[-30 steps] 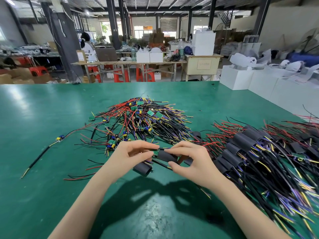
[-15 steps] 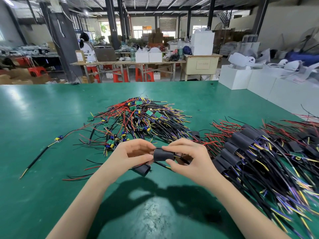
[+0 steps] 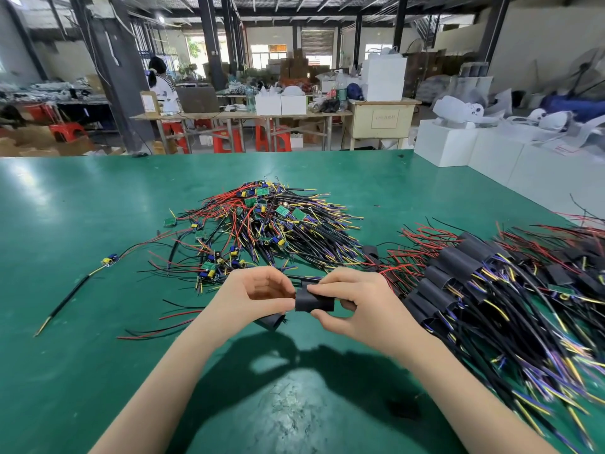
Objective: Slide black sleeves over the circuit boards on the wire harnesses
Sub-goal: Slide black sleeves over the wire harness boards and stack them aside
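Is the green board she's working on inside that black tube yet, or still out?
Cannot tell: no green board shows at the black sleeve pinched between both hands.

Factory workshop, probably: benches point(image 3: 242, 117), wire heaps point(image 3: 271, 224)

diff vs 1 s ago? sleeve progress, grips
The black sleeve pinched by the right hand has slid left along the harness toward the left hand; the gap between the hands has closed and the sleeve now meets the left fingers. Both grips are unchanged. The spare sleeve under the left hand and both piles stayed put.
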